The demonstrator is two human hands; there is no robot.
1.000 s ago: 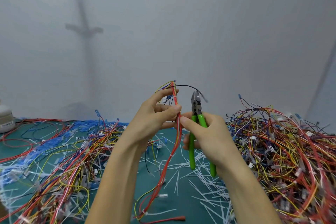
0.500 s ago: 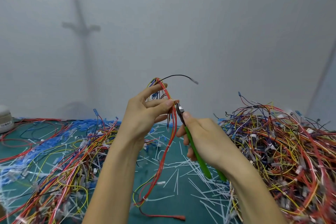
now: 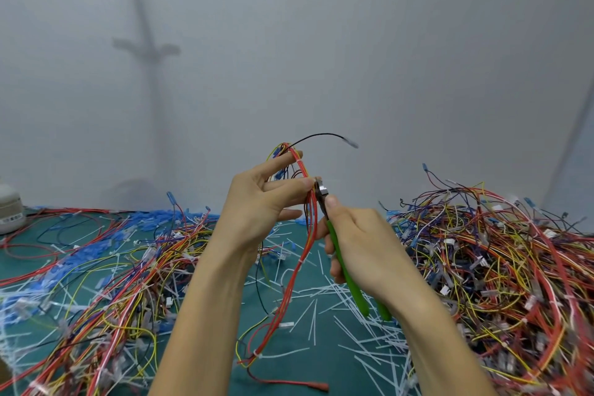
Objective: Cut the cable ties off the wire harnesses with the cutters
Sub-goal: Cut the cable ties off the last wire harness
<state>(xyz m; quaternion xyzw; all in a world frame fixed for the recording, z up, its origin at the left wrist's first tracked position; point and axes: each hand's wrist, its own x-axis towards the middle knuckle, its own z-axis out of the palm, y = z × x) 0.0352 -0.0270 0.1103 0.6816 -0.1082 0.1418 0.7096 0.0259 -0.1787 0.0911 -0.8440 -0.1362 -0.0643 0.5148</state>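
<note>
— Green mat (image 3: 321,366) under us; where's our harness?
— Centre frame: our left hand (image 3: 257,206) pinches the red harness (image 3: 297,270); our right hand (image 3: 366,247) clenches the green cutters (image 3: 334,239), nose against it. Wire piles (image 3: 498,251) flank us.

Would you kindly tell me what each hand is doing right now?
Left hand: pinches the wire harness.
Right hand: grips the green-handled cutters, nose at the harness.

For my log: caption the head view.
Left hand holds a wire harness; right hand sets green cutters against it.
</note>
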